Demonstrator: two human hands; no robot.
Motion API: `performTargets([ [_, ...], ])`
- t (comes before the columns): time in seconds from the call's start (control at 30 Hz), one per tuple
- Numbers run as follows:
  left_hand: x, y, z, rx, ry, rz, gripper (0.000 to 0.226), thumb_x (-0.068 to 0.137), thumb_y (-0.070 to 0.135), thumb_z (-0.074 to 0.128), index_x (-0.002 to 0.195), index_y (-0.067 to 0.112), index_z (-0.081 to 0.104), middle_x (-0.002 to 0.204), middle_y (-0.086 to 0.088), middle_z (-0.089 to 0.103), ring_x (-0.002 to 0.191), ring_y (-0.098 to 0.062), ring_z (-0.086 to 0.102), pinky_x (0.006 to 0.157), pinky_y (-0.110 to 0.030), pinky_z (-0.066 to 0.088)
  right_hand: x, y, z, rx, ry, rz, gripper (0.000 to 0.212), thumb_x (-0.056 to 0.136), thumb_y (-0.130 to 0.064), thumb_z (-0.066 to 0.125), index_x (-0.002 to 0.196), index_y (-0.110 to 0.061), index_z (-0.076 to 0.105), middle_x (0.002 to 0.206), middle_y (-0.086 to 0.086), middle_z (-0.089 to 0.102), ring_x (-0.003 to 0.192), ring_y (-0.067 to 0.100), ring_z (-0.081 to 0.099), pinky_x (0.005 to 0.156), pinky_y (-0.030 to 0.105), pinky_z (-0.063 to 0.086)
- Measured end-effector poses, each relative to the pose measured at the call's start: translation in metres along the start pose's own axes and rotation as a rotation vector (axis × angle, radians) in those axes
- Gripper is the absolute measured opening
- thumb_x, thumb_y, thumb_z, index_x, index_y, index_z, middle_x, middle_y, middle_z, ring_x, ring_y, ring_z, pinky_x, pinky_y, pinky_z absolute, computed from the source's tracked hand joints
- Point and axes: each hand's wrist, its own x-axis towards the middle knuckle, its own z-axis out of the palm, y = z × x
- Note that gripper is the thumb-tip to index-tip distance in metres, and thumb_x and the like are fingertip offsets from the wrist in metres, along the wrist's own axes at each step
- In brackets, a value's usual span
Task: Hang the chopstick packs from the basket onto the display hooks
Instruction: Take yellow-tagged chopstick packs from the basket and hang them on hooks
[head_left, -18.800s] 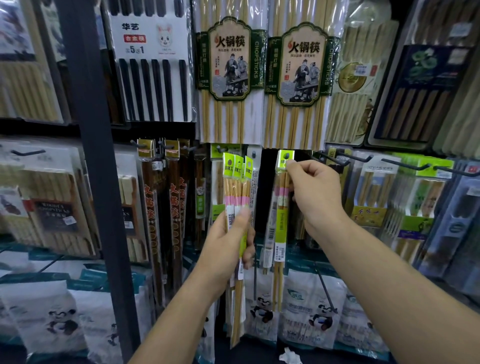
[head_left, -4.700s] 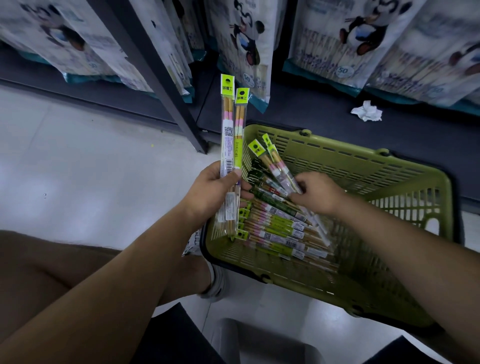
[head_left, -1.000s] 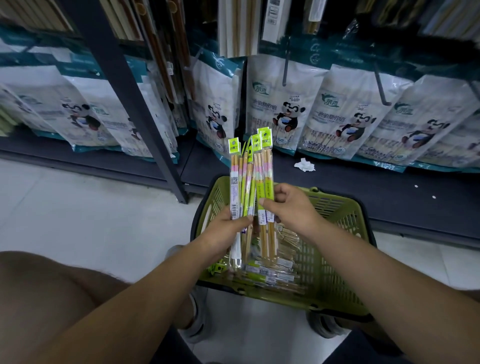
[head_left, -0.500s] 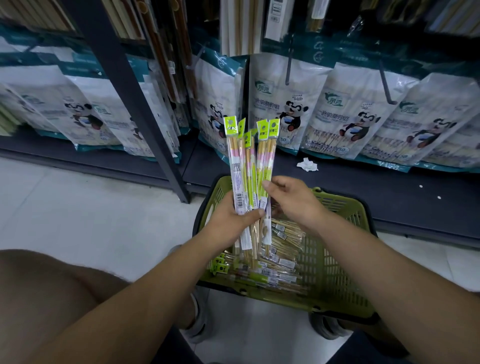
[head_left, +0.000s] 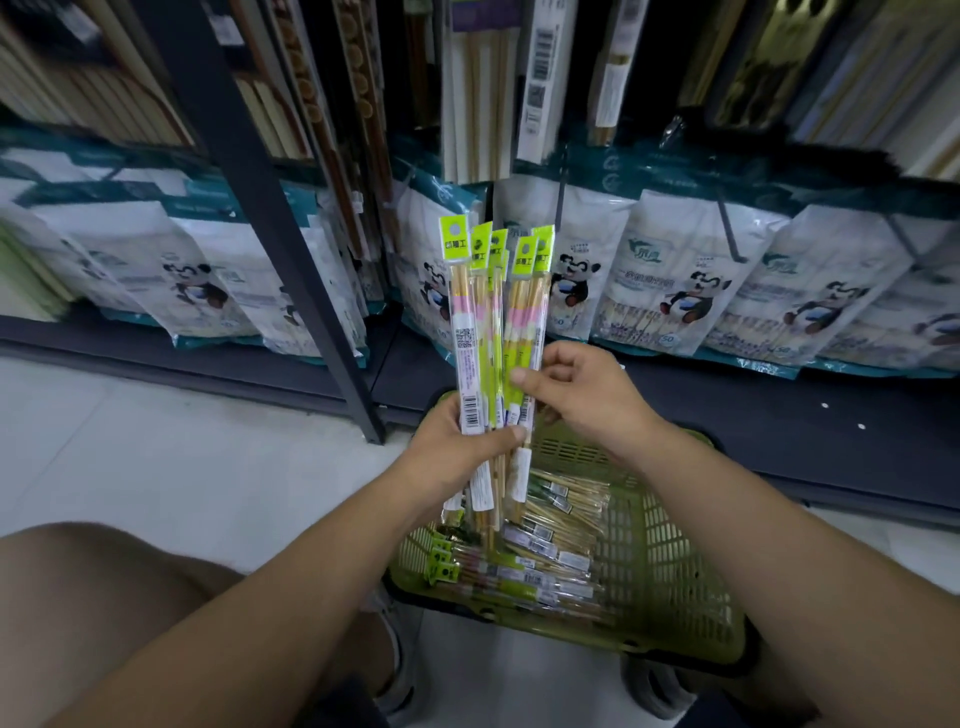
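Observation:
My left hand (head_left: 457, 447) grips a bunch of several chopstick packs (head_left: 488, 322) upright by their lower half; they have lime-green header tabs and pink and green bands. My right hand (head_left: 576, 384) touches the right side of the bunch with finger and thumb on the rightmost packs. Below sits the green plastic basket (head_left: 670, 587) on the floor, with several more packs (head_left: 530, 556) lying flat inside. The display hooks are above the frame and out of view.
White panda-printed bags (head_left: 670, 275) hang along the low shelf row behind the basket. A dark metal upright (head_left: 280, 218) stands left of the bunch. Boxed chopstick packs (head_left: 478, 88) hang higher up. My left knee (head_left: 104, 587) is at lower left over pale floor.
Both hands have lifted the bunch a little higher above the basket. The view has tilted up slightly toward the shelves.

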Motion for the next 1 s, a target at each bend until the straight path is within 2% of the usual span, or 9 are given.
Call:
performTargets([
  [0.1, -0.003, 0.011, -0.002, 0.038, -0.013, 0.033, 0.034, 0.087, 0.007, 0.08, 0.119, 0.01, 0.068, 0.109, -0.002, 0.079, 0.102, -0.018, 0.075, 0.086, -0.026, 0.06, -0.003, -0.02, -0.003, 0.042, -0.011, -0.038, 0.04, 0.092, -0.03, 0.074, 0.124, -0.009, 0.063, 0.089, 0.001, 0.075, 0.064, 0.017, 0.066, 0.062, 0.032, 0.057],
  [0.17, -0.005, 0.021, -0.003, 0.072, -0.019, 0.065, 0.034, 0.087, 0.008, 0.081, 0.119, 0.013, 0.069, 0.108, 0.0, 0.079, 0.101, -0.016, 0.075, 0.084, -0.024, 0.059, -0.004, -0.033, -0.007, -0.002, 0.005, -0.085, 0.045, 0.093, -0.03, 0.073, 0.131, -0.009, 0.059, 0.093, 0.005, 0.077, 0.068, 0.028, 0.07, 0.067, 0.043, 0.061],
  [0.23, -0.005, 0.031, -0.002, 0.099, -0.02, 0.098, 0.035, 0.086, 0.009, 0.082, 0.117, 0.016, 0.069, 0.107, 0.003, 0.079, 0.1, -0.015, 0.075, 0.082, -0.023, 0.059, -0.004, -0.043, -0.011, -0.046, 0.035, -0.118, 0.039, 0.093, -0.03, 0.073, 0.122, -0.007, 0.059, 0.092, 0.017, 0.074, 0.074, 0.039, 0.067, 0.074, 0.052, 0.059],
  [0.33, -0.003, 0.044, 0.001, 0.149, -0.021, 0.137, 0.036, 0.085, 0.007, 0.083, 0.116, 0.02, 0.068, 0.105, 0.005, 0.079, 0.099, -0.013, 0.075, 0.083, -0.025, 0.06, -0.004, -0.054, -0.017, -0.077, 0.084, -0.147, 0.028, 0.091, -0.031, 0.075, 0.097, -0.01, 0.058, 0.077, 0.022, 0.06, 0.068, 0.023, 0.053, 0.066, 0.044, 0.048],
  [0.47, -0.001, 0.053, 0.007, 0.152, -0.007, 0.14, 0.038, 0.084, 0.01, 0.084, 0.116, 0.021, 0.067, 0.104, 0.008, 0.079, 0.097, -0.01, 0.075, 0.08, -0.02, 0.058, -0.003, -0.061, -0.02, -0.027, 0.104, -0.184, 0.018, 0.089, -0.024, 0.077, 0.097, -0.015, 0.064, 0.082, 0.016, 0.073, 0.071, 0.025, 0.07, 0.061, 0.04, 0.055],
  [0.57, 0.0, 0.055, 0.01, 0.126, 0.003, 0.127, 0.039, 0.084, 0.013, 0.085, 0.118, 0.021, 0.067, 0.106, 0.007, 0.079, 0.1, -0.012, 0.075, 0.087, -0.028, 0.058, -0.003, -0.065, -0.024, -0.031, 0.112, -0.195, 0.03, 0.089, -0.025, 0.078, 0.103, -0.004, 0.062, 0.086, 0.034, 0.063, 0.074, 0.046, 0.067, 0.062, 0.051, 0.057],
  [0.67, 0.0, 0.058, 0.01, 0.109, 0.018, 0.114, 0.04, 0.083, 0.014, 0.086, 0.118, 0.02, 0.066, 0.107, 0.002, 0.079, 0.101, -0.018, 0.075, 0.099, -0.043, 0.056, -0.005, -0.068, -0.027, -0.038, 0.116, -0.208, 0.03, 0.089, -0.027, 0.078, 0.1, -0.006, 0.061, 0.074, 0.026, 0.058, 0.06, 0.027, 0.059, 0.055, 0.037, 0.053],
  [0.8, 0.0, 0.067, 0.011, 0.094, -0.009, 0.143, 0.046, 0.081, 0.019, 0.087, 0.121, 0.017, 0.065, 0.108, 0.0, 0.079, 0.102, -0.021, 0.075, 0.102, -0.05, 0.055, -0.005, -0.076, -0.03, -0.028, 0.15, -0.253, 0.019, 0.088, -0.024, 0.079, 0.087, -0.018, 0.06, 0.058, -0.009, 0.052, 0.054, 0.009, 0.054, 0.05, 0.026, 0.05],
  [1.0, 0.002, 0.105, 0.018, 0.097, -0.005, 0.263, 0.045, 0.078, 0.024, 0.089, 0.118, 0.02, 0.067, 0.107, 0.005, 0.079, 0.1, -0.016, 0.076, 0.094, -0.041, 0.058, -0.006, -0.123, -0.039, -0.002, 0.193, -0.353, 0.035, 0.089, -0.026, 0.078, 0.119, -0.017, 0.063, 0.075, 0.015, 0.055, 0.063, 0.013, 0.061, 0.054, 0.026, 0.055],
])
